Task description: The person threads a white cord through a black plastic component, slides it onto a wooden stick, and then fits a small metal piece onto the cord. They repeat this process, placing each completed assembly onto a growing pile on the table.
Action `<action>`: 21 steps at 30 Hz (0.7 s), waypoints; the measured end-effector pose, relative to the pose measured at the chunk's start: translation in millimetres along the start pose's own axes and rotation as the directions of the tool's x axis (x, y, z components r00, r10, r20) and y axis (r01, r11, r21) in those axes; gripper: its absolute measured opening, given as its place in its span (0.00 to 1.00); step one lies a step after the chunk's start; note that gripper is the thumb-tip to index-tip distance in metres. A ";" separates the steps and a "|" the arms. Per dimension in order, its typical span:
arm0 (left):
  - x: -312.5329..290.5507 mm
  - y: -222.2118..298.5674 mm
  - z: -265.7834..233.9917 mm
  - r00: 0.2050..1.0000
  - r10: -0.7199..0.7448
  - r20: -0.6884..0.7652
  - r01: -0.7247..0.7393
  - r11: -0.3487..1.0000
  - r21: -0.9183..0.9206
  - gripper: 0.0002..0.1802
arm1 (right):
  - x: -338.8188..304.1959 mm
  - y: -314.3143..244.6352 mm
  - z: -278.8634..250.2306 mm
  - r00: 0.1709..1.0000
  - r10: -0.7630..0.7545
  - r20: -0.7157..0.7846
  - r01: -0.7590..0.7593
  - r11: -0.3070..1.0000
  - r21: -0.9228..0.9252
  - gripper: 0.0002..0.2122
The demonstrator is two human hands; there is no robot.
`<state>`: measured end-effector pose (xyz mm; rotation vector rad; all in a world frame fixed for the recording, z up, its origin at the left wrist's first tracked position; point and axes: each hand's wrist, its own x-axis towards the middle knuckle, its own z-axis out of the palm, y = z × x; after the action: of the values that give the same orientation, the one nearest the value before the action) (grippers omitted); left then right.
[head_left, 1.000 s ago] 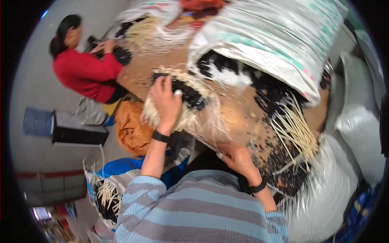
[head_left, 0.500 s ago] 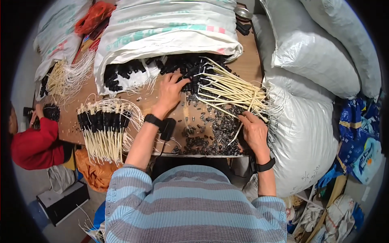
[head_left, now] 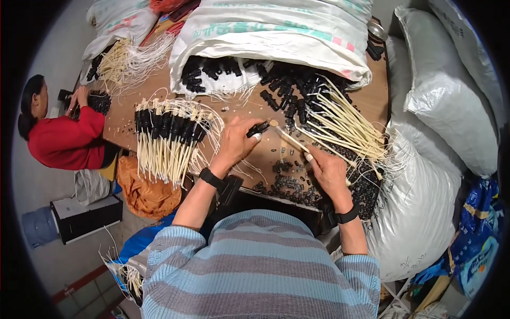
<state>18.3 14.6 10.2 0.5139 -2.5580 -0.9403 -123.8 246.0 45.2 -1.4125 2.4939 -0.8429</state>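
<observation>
My left hand (head_left: 237, 142) is closed on a short black plastic socket (head_left: 258, 129), held above the table with its end pointing right. In my right hand (head_left: 328, 173) is a cream sleeved wire (head_left: 291, 140), pinched between thumb and fingers. Its far tip points up and left, close to the socket but apart from it. To the right lies a loose bundle of cream sleeved wires (head_left: 348, 125). Behind my hands, black sockets (head_left: 292, 101) spill from the mouth of a white woven sack (head_left: 276, 40). Small dark plastic bits (head_left: 287, 181) litter the table below.
Wires fitted with black sockets (head_left: 167, 141) stand in a row at the table's left front. Stuffed white sacks (head_left: 419, 196) crowd the right edge. A person in red (head_left: 66, 133) works at the far left. An orange bag (head_left: 149, 186) sits below the table edge.
My left hand has drawn back from the pile with a black socket. My right hand has raised a sleeved wire toward it. The whole view has shifted, bringing in more of the left.
</observation>
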 end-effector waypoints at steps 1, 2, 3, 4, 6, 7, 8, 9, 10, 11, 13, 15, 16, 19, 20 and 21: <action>-6.0 -9.9 6.1 1.000 -0.014 -0.007 0.014 1.000 0.006 0.22 | -0.2 -4.7 2.5 1.000 -0.011 0.010 0.011 1.000 0.007 0.10; -9.3 -17.4 14.5 0.970 -0.243 -0.018 0.225 0.922 -0.316 0.20 | -0.8 -8.4 3.8 0.996 0.073 0.052 -0.075 0.996 0.044 0.10; -13.8 -24.8 21.3 0.891 -0.451 0.043 0.384 0.701 -0.601 0.19 | -1.4 -11.0 5.0 0.983 0.155 0.097 -0.162 0.984 0.075 0.11; -10.7 -14.9 13.5 0.905 -0.420 0.068 0.329 0.591 -0.737 0.16 | -2.6 -10.1 6.1 0.971 0.193 0.142 -0.198 0.980 0.021 0.11; -10.3 -15.4 10.0 0.868 -0.451 0.206 0.426 0.466 -0.776 0.15 | -8.4 -4.6 14.6 0.974 0.190 0.119 -0.202 0.975 0.096 0.11; -12.7 -16.3 7.4 0.818 -0.467 0.336 0.515 0.334 -0.790 0.14 | -9.2 -6.4 16.9 0.978 0.181 0.099 -0.196 0.965 0.174 0.11; -14.1 -13.4 9.7 0.861 -0.417 0.293 0.454 0.366 -0.812 0.14 | -8.8 -11.0 16.2 0.967 0.217 0.131 -0.242 0.945 0.220 0.12; -16.2 -10.0 10.7 0.859 -0.422 0.291 0.455 0.365 -0.812 0.14 | -8.4 -13.6 19.7 0.967 0.214 0.136 -0.240 0.945 0.221 0.12; -14.0 2.5 7.6 0.881 -0.392 0.264 0.426 0.419 -0.802 0.15 | -8.2 -13.9 22.7 0.976 0.190 0.109 -0.213 0.938 0.274 0.11; -13.0 12.3 4.9 0.902 -0.361 0.235 0.394 0.470 -0.790 0.16 | -6.9 -16.0 25.2 0.983 0.164 0.083 -0.182 0.927 0.326 0.11; -11.2 21.9 1.6 0.877 -0.387 0.286 0.443 0.417 -0.793 0.18 | -5.2 -19.8 26.3 0.981 0.162 0.103 -0.187 0.932 0.311 0.10; -8.0 27.3 -2.7 0.887 -0.333 0.320 0.462 0.634 -0.621 0.18 | -5.1 -17.6 31.1 0.999 0.032 -0.015 -0.027 0.970 0.242 0.10; -10.6 22.1 -0.4 0.886 -0.342 0.313 0.463 0.633 -0.620 0.18 | -4.0 -22.4 25.8 1.000 0.024 -0.009 -0.021 0.969 0.246 0.10; -17.0 5.1 7.4 0.933 -0.329 0.143 0.330 0.632 -0.701 0.19 | -4.3 -29.0 11.0 0.980 0.191 0.046 -0.197 0.942 0.271 0.08; -16.9 7.0 7.5 0.982 -0.162 0.095 0.186 0.764 -0.617 0.19 | -6.2 -25.0 11.4 0.996 0.086 0.007 -0.085 0.978 0.190 0.08; -16.5 10.6 7.9 0.997 0.013 0.072 0.025 0.858 -0.514 0.20 | -8.0 -22.5 13.0 0.999 -0.026 -0.026 0.029 0.994 0.105 0.07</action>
<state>26.8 33.9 8.2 0.3294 -2.2201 -1.6016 -97.6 238.6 45.5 -1.4134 2.4137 -0.9866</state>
